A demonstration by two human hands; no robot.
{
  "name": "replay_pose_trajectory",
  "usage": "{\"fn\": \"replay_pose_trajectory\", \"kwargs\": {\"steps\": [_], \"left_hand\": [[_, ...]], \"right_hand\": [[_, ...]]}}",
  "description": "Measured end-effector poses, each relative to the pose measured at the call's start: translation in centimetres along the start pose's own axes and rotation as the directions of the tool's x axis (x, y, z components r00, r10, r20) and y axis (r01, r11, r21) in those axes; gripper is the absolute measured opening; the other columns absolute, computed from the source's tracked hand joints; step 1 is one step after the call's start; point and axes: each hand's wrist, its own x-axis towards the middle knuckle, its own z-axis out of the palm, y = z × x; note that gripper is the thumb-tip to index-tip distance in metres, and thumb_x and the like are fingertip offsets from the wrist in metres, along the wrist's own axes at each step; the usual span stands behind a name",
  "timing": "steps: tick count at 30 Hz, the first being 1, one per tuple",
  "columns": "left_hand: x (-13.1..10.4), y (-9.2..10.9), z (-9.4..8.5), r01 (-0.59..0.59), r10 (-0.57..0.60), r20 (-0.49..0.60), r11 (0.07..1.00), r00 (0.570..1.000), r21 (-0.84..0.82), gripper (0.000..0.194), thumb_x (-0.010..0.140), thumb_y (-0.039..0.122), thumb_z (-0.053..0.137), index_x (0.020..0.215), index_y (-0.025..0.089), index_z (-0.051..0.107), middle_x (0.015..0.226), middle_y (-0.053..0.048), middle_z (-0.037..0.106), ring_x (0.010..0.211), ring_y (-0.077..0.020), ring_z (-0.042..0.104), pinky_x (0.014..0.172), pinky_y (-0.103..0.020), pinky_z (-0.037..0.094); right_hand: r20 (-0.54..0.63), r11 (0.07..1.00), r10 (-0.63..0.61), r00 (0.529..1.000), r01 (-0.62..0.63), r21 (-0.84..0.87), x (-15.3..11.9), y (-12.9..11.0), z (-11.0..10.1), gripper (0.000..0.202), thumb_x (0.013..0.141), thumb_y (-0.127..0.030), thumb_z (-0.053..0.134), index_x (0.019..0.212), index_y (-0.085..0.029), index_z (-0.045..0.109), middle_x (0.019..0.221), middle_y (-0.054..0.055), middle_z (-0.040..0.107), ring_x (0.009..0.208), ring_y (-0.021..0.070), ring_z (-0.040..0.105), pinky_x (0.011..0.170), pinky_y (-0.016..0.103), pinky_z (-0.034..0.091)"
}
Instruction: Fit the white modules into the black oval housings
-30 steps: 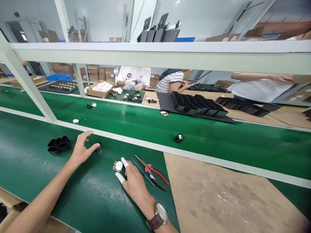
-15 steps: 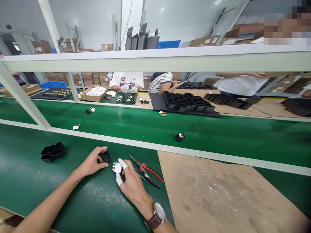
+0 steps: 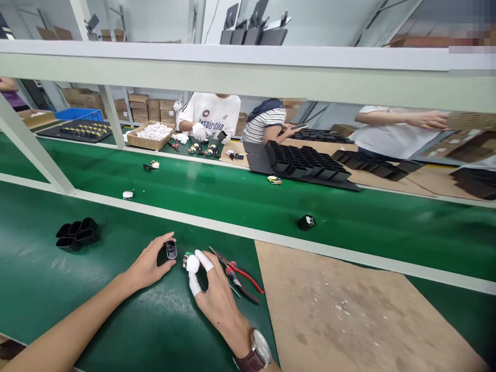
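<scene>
Bench (image 3: 155,330): green, pliers (image 3: 231,267) lying on it
Left hand (image 3: 146,265): clamped around black cup (image 3: 171,250)
Right hand (image 3: 216,295): pinching white part (image 3: 192,264)

The head-worn camera looks forward and down over the workbench (image 3: 170,323)

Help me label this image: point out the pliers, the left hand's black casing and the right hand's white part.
Pliers (image 3: 230,268), head view, pivot joint.
Black casing (image 3: 171,250), head view, rimmed end.
White part (image 3: 192,264), head view, rounded top.
</scene>
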Motion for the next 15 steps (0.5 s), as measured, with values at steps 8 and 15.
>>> {"fn": "replay_pose_trajectory", "kwargs": {"steps": [8, 15], "left_hand": [[-0.9, 2.1, -0.7, -0.142, 0.148, 0.106, 0.988, 0.983, -0.064, 0.074, 0.100, 0.013, 0.059, 0.163, 0.033, 0.025, 0.150, -0.010, 0.056, 0.141, -0.0252, 0.051, 0.119, -0.051, 0.047], [-1.2, 2.2, -0.7, -0.147, 0.155, 0.146, 0.987, 0.977, -0.066, 0.080, 0.099, 0.008, 0.056, 0.166, 0.032, 0.019, 0.152, -0.010, 0.055, 0.145, -0.0250, 0.045, 0.121, -0.051, 0.047]], "right_hand": [[-0.022, 0.998, -0.057, 0.998, 0.058, 0.023, 0.0, -1.1, -0.4, 0.057, 0.101, -0.009, 0.056, 0.155, -0.020, 0.041, 0.138, 0.017, 0.061, 0.131, 0.0268, 0.063, 0.107, 0.045, 0.059], [-0.022, 0.991, -0.131, 0.991, 0.131, -0.001, -0.6, -1.1, -0.4, 0.064, 0.099, -0.004, 0.059, 0.158, -0.018, 0.040, 0.139, 0.018, 0.062, 0.134, 0.0278, 0.061, 0.110, 0.046, 0.058]]}}
